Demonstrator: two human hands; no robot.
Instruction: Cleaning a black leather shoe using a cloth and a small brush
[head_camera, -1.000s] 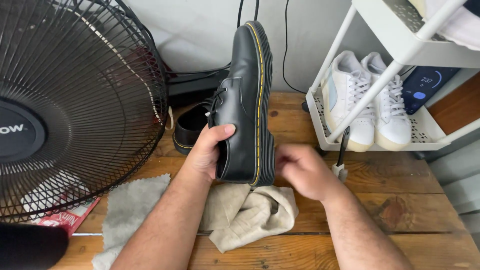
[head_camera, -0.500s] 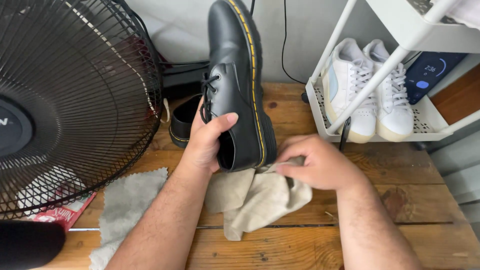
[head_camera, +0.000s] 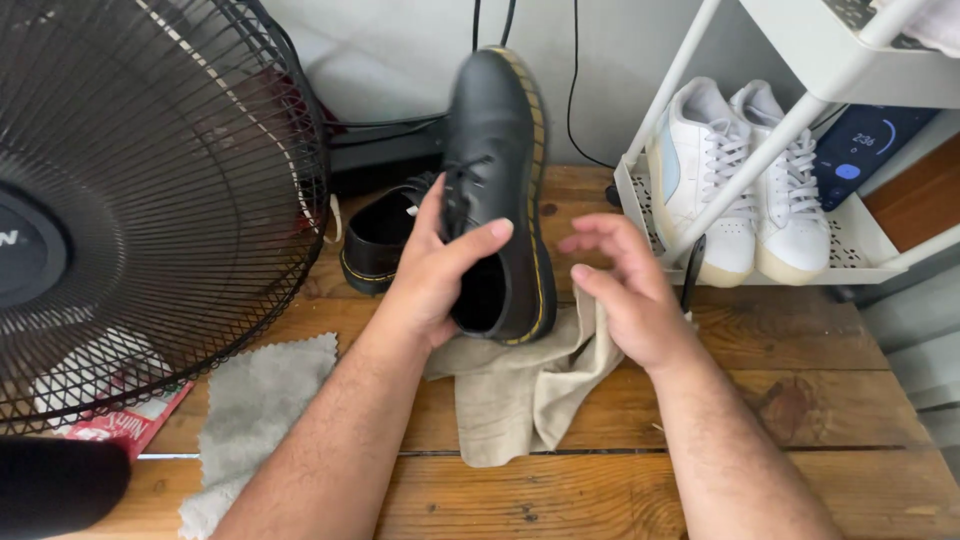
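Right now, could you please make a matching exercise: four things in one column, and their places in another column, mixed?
Things:
1. black shoe
2. white sneakers
3. beige cloth
4. fan

Places:
A. on the cart shelf
B. far left of the view
C. in the left hand
D. on the wood, under the right hand

Pairs: 1-C, 2-A, 3-D, 4-B

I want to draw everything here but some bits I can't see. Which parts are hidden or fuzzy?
All in the head view:
- Black leather shoe with yellow stitching: blurred; its sole faces away.
- Second black shoe on the wooden table: mostly hidden behind the left hand.
- Beige cloth: partly covered by the right hand.
- Black wire-cage fan: cut off by the left edge.
- White cart: cut off at the top.
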